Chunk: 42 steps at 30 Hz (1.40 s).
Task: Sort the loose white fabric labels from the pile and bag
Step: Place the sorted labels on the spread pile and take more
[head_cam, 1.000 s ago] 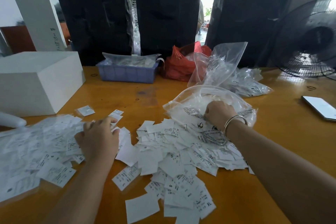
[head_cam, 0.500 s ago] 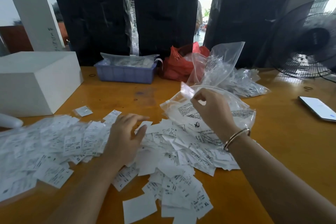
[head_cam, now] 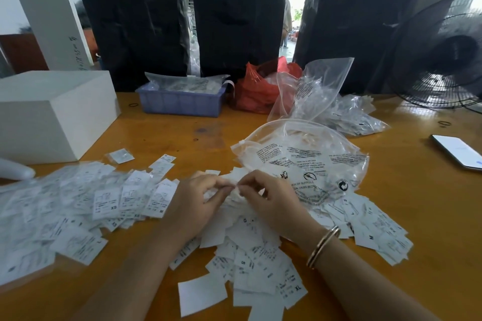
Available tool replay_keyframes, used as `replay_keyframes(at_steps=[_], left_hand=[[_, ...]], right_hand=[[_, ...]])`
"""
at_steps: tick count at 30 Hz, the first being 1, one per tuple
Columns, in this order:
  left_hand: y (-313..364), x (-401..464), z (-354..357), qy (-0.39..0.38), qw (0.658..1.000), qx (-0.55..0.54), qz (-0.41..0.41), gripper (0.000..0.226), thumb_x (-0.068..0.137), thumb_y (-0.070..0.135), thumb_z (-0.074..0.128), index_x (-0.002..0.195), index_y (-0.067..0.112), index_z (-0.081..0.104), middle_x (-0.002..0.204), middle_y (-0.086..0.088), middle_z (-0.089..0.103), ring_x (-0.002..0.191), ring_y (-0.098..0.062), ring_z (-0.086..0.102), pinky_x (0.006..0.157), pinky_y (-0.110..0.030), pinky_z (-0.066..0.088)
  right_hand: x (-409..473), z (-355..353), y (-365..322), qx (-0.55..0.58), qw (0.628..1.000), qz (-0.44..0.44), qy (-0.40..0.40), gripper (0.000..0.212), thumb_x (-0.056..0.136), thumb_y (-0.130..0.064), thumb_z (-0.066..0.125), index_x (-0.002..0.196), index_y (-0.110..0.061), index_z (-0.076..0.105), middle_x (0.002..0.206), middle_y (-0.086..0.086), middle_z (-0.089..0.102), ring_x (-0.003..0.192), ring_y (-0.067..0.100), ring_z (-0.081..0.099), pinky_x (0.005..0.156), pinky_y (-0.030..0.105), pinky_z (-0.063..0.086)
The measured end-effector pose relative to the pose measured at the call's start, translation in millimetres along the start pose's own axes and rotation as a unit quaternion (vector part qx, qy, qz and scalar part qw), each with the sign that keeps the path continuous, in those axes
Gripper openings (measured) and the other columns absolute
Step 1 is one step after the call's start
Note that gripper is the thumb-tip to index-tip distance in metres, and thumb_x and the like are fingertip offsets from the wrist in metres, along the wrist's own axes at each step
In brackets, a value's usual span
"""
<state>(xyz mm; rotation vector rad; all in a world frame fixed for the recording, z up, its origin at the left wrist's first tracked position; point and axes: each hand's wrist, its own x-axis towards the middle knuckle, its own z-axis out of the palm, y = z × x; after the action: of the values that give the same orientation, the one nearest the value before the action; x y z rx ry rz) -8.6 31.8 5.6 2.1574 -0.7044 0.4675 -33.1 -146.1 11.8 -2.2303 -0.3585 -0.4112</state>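
A loose pile of white fabric labels [head_cam: 255, 255] covers the middle of the wooden table. My left hand [head_cam: 193, 203] and my right hand [head_cam: 273, 203] meet over the pile, fingertips together, both pinching small white labels [head_cam: 234, 191] between them. A clear plastic bag with black print [head_cam: 307, 161] lies just behind my right hand, still holding several labels. To the left spreads a wider layer of labels [head_cam: 65, 206], some showing size marks such as XS and M.
A white box [head_cam: 52, 114] stands at the left. At the back are a blue tray [head_cam: 180, 101], a red bag [head_cam: 258, 88] and more clear bags [head_cam: 326, 101]. A phone [head_cam: 459, 151] lies at the right, with a fan [head_cam: 448, 60] behind it. Black bales line the back.
My right hand let go of the clear bag's mouth and came down to the pile. My left hand moved right to meet it. The bag now lies flat.
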Motion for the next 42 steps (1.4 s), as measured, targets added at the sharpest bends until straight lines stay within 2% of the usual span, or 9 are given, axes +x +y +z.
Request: replay_keyframes(at_steps=[7, 11, 16, 21, 25, 28, 33, 39, 42], left_hand=[[-4, 1, -1, 0.059, 0.993, -0.048, -0.091, 0.012, 0.086, 0.024, 0.066, 0.079, 0.033, 0.064, 0.081, 0.013, 0.063, 0.081, 0.01, 0.055, 0.067, 0.0, 0.037], [-7, 1, 1, 0.075, 0.992, -0.043, -0.089, 0.013, 0.086, 0.023, 0.067, 0.077, 0.032, 0.062, 0.076, 0.013, 0.063, 0.076, 0.007, 0.056, 0.062, -0.004, 0.041], [-7, 1, 2, 0.079, 0.992, -0.042, -0.085, 0.006, 0.086, 0.035, 0.061, 0.081, 0.039, 0.062, 0.078, 0.032, 0.064, 0.063, -0.028, 0.061, 0.055, -0.025, 0.051], [-6, 0, 2, 0.067, 0.993, -0.065, -0.079, 0.01, 0.09, 0.037, 0.055, 0.092, 0.043, 0.063, 0.087, 0.032, 0.068, 0.073, -0.041, 0.065, 0.066, -0.052, 0.055], [-4, 0, 1, 0.077, 0.993, -0.054, -0.071, 0.017, 0.093, 0.035, 0.049, 0.087, 0.043, 0.062, 0.092, 0.045, 0.06, 0.07, -0.039, 0.064, 0.055, -0.05, 0.053], [-1, 1, 1, 0.079, 0.992, -0.061, -0.071, 0.02, 0.095, 0.033, 0.047, 0.087, 0.042, 0.063, 0.095, 0.046, 0.059, 0.07, -0.043, 0.062, 0.054, -0.044, 0.053], [-2, 0, 1, 0.065, 0.989, -0.096, -0.086, 0.02, 0.096, 0.027, 0.049, 0.096, 0.039, 0.065, 0.099, 0.036, 0.064, 0.072, -0.034, 0.063, 0.067, -0.059, 0.054], [-7, 0, 2, 0.05, 0.987, -0.128, -0.082, 0.018, 0.089, 0.023, 0.061, 0.1, 0.036, 0.067, 0.089, 0.026, 0.071, 0.072, -0.01, 0.069, 0.068, -0.029, 0.059], [-7, 1, 2, 0.041, 0.985, -0.152, -0.077, 0.016, 0.079, 0.034, 0.064, 0.095, 0.034, 0.068, 0.091, 0.03, 0.069, 0.09, 0.004, 0.066, 0.076, -0.012, 0.053]], right_hand=[[-1, -4, 10, -0.234, 0.972, -0.015, -0.007, 0.033, 0.095, -0.027, 0.046, 0.124, -0.019, 0.059, 0.121, -0.005, 0.058, 0.108, 0.014, 0.046, 0.09, 0.025, 0.037], [3, 5, 9, -0.3, 0.953, 0.007, -0.04, 0.035, 0.096, -0.031, 0.037, 0.124, -0.018, 0.054, 0.122, -0.003, 0.059, 0.111, 0.018, 0.045, 0.093, 0.031, 0.034], [6, 10, 7, -0.317, 0.948, 0.017, -0.034, 0.034, 0.098, -0.03, 0.034, 0.118, -0.018, 0.059, 0.112, -0.002, 0.063, 0.108, 0.02, 0.049, 0.094, 0.036, 0.036], [5, 8, 7, -0.27, 0.963, 0.014, 0.013, 0.031, 0.099, -0.028, 0.036, 0.093, -0.015, 0.064, 0.088, -0.004, 0.064, 0.086, 0.016, 0.051, 0.086, 0.033, 0.038], [3, 8, 4, -0.173, 0.982, 0.023, 0.074, 0.009, 0.091, -0.014, 0.047, 0.093, -0.017, 0.056, 0.083, -0.005, 0.057, 0.085, 0.014, 0.047, 0.079, 0.028, 0.038], [1, 5, 2, -0.036, 0.992, 0.033, 0.12, 0.024, 0.084, 0.002, 0.051, 0.079, -0.021, 0.055, 0.091, -0.012, 0.047, 0.091, 0.004, 0.045, 0.078, 0.009, 0.033], [-5, 0, -1, 0.164, 0.971, 0.117, 0.127, 0.037, 0.09, 0.003, 0.043, 0.075, -0.025, 0.062, 0.055, -0.013, 0.052, 0.044, 0.001, 0.037, 0.045, 0.013, 0.029], [-6, -1, -4, 0.165, 0.975, 0.087, 0.116, 0.01, 0.089, -0.021, 0.061, 0.082, -0.019, 0.054, 0.079, 0.008, 0.062, 0.06, 0.012, 0.056, 0.052, 0.032, 0.044], [-4, 2, -6, 0.19, 0.971, 0.103, 0.101, 0.031, 0.091, -0.007, 0.057, 0.098, -0.034, 0.045, 0.102, -0.005, 0.057, 0.07, 0.011, 0.071, 0.052, 0.03, 0.055]])
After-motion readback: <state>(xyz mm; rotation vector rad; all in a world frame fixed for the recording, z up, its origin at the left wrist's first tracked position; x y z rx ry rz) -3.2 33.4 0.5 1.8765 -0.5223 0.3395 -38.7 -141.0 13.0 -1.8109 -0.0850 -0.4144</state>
